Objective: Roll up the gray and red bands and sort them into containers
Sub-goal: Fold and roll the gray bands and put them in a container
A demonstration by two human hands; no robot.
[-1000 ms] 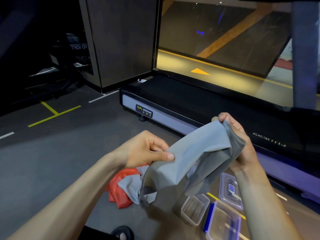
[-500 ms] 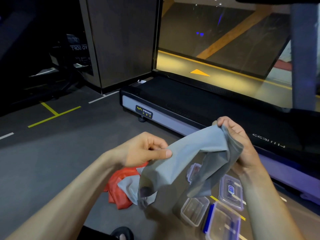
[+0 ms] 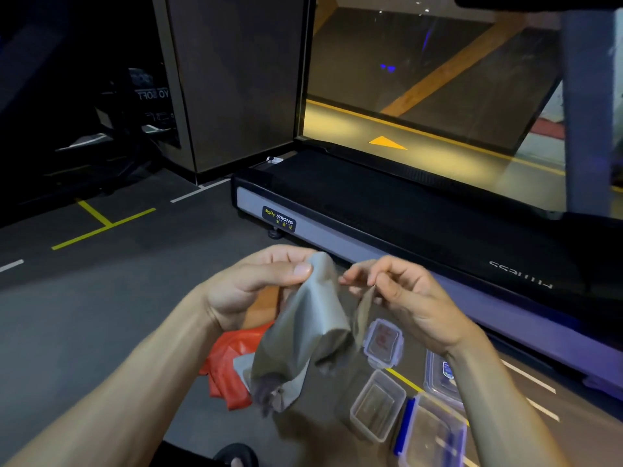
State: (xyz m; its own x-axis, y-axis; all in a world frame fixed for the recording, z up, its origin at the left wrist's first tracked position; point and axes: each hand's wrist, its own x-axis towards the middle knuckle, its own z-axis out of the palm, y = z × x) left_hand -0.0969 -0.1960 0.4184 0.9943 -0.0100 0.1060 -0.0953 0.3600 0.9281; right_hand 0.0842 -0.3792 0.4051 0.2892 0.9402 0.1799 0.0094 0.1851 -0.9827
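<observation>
A gray band (image 3: 303,335) hangs folded in the air between my hands. My left hand (image 3: 256,284) pinches its top fold between thumb and fingers. My right hand (image 3: 401,298) has curled fingers at the band's right edge and seems to pinch it, though blur hides the contact. Below on the floor lie a red band (image 3: 229,365) and part of another gray band (image 3: 243,365). Clear plastic containers stand on the floor to the right: a small open one (image 3: 377,404), a larger one with a blue clip (image 3: 431,433), and two lids (image 3: 384,342) (image 3: 441,375).
A treadmill (image 3: 404,214) runs across the floor just beyond my hands. Yellow and white lines mark the dark floor (image 3: 101,298). A dark sandal toe (image 3: 236,455) shows at the bottom edge. A pillar (image 3: 232,82) and glass wall stand behind.
My hands came closer together, folding the gray band narrower. My right hand dropped from holding the stretched end high and now sits close to my left. One lid became visible.
</observation>
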